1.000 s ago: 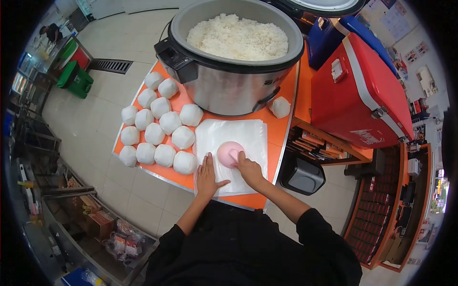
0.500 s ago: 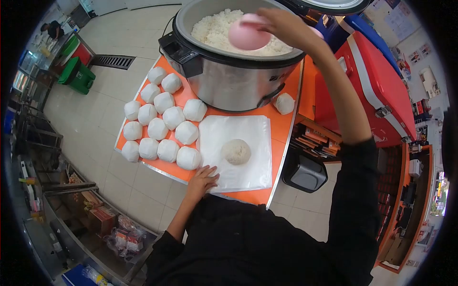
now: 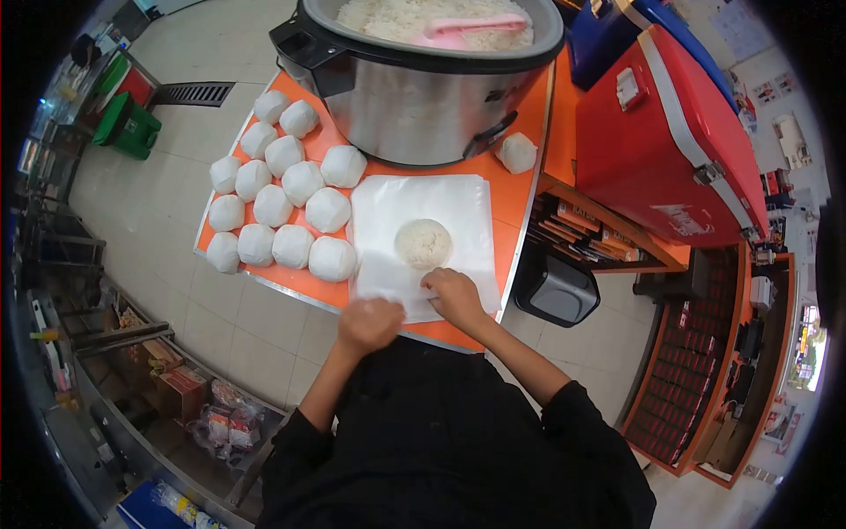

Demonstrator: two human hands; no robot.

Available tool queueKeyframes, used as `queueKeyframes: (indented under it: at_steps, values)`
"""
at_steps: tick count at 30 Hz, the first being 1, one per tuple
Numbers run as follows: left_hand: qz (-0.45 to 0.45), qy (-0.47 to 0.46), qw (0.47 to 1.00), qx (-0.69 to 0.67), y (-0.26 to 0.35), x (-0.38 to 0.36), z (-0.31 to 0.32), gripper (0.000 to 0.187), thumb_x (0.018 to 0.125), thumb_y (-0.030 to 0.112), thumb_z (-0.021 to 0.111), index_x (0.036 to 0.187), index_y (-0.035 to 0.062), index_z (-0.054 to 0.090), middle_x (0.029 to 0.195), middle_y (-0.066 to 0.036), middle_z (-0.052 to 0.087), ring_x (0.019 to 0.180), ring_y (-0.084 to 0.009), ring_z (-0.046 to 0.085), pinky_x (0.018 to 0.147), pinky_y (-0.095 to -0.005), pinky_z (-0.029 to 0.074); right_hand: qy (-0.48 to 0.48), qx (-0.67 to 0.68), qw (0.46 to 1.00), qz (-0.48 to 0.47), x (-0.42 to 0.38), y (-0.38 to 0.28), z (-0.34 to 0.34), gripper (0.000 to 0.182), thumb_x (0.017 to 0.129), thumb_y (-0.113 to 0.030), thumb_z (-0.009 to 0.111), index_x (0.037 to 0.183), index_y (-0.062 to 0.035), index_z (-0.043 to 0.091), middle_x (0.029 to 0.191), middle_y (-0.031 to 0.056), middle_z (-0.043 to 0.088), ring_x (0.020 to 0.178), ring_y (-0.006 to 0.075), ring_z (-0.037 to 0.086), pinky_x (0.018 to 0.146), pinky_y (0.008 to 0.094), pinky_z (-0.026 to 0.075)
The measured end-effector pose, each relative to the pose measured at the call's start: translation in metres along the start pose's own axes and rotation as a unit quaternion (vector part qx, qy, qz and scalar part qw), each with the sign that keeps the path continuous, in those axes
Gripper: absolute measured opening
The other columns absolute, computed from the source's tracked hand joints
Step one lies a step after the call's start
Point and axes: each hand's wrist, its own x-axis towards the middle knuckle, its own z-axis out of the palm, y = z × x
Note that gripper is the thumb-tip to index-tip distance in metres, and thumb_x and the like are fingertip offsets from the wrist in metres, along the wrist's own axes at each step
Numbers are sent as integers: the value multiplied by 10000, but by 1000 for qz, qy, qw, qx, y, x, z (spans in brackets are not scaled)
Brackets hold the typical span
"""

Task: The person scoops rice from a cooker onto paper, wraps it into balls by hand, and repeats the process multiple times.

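A domed mound of rice (image 3: 423, 243) rests on a stack of white wrapping paper (image 3: 379, 207) on the orange table. My right hand (image 3: 454, 295) is over the near part of the paper, just below the rice, with its fingers curled together; what they pinch, if anything, is hidden. My left hand (image 3: 370, 324) is at the paper's near left corner, smeared by motion. Several white paper-wrapped bundles (image 3: 302, 183) sit in rows to the left of the stack. In the open rice cooker (image 3: 414, 110), a pink scoop (image 3: 449, 33) lies on the cooked rice.
One more wrapped bundle (image 3: 517, 152) sits right of the cooker. A red cooler box (image 3: 652, 150) stands farther right, above a shelf. A black bin (image 3: 557, 289) is on the floor by the table's right edge. A green bin (image 3: 128, 125) stands far left.
My right hand has let go of the pink scoop, left it in the cooker, and come down to the paper. My left hand has lifted from its flat rest at the paper's edge. The view has shifted.
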Motion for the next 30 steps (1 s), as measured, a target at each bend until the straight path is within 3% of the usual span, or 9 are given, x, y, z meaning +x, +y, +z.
queueKeyframes:
  at_steps: [9, 11, 12, 13, 15, 21, 22, 25, 30]
  values:
    - [-236, -65, 969, -41, 6, -10, 35, 303, 705, 67, 614, 981, -51, 574, 1078, -149, 539, 1036, -299, 497, 866, -372, 411, 49, -42, 988, -141, -55, 6, 51, 313, 614, -14, 617, 925, -32, 588, 887, 99, 574, 843, 259, 560, 681, 334, 456]
    - [-519, 199, 796, -239, 2, -14, 49, 352, 678, 7, 569, 1030, -8, 584, 1181, -135, 516, 1098, -281, 482, 911, -366, 392, 26, -54, 986, -153, -65, 5, 47, 323, 608, -17, 620, 929, -32, 588, 884, 102, 573, 843, 265, 559, 680, 341, 448]
    - [-513, 200, 800, -240, 2, -11, 37, 352, 678, 7, 569, 1030, -8, 584, 1181, -135, 516, 1098, -281, 482, 911, -366, 392, 64, -60, 988, -130, -73, 5, 41, 338, 605, -26, 626, 940, -35, 588, 900, 99, 575, 836, 264, 557, 685, 349, 439]
    - [-349, 44, 929, -114, 3, -8, 13, 354, 674, -3, 564, 1024, 27, 605, 1207, -115, 512, 1115, -274, 477, 920, -360, 389, 99, -64, 987, -107, -81, 8, 32, 353, 601, -34, 631, 951, -38, 588, 917, 95, 576, 829, 263, 556, 690, 357, 431]
    - [-37, -178, 983, -33, -14, -6, -21, 323, 684, -10, 578, 970, 110, 666, 1103, -48, 602, 1054, -237, 531, 874, -337, 427, 78, -64, 995, -17, -99, 20, 7, 338, 577, -54, 651, 911, -35, 606, 877, 106, 589, 826, 275, 556, 720, 377, 421]
    - [-303, -151, 908, -247, -32, -19, -9, 127, 815, 141, 570, 756, 32, 600, 756, -90, 642, 744, -231, 612, 661, -325, 459, 177, 361, 889, 221, -87, 84, -12, 158, 787, -148, 604, 740, 3, 599, 679, 66, 585, 679, 128, 545, 644, 288, 424]
    - [-451, -129, 860, -202, -31, -18, -2, 209, 853, 178, 551, 724, 14, 562, 727, -121, 625, 711, -251, 604, 631, -345, 446, 175, 362, 889, 220, -77, 87, -11, 158, 787, -148, 604, 740, 3, 599, 679, 66, 585, 679, 128, 545, 644, 288, 424]
    - [-485, 27, 872, -66, -26, 10, 29, 273, 890, 198, 517, 707, -6, 514, 655, -155, 573, 676, -295, 576, 593, -391, 417, 210, 305, 888, 274, -47, 91, -7, 258, 864, -183, 568, 722, 31, 573, 580, -5, 464, 541, 77, 402, 493, 272, 345]
    - [-510, -24, 860, 8, -21, 28, 34, 212, 884, 209, 516, 820, 7, 523, 764, -168, 588, 717, -339, 565, 635, -388, 428, 236, 126, 916, 299, -41, 76, -3, 315, 822, -244, 613, 724, 45, 536, 496, 82, 438, 470, 147, 392, 486, 317, 356]
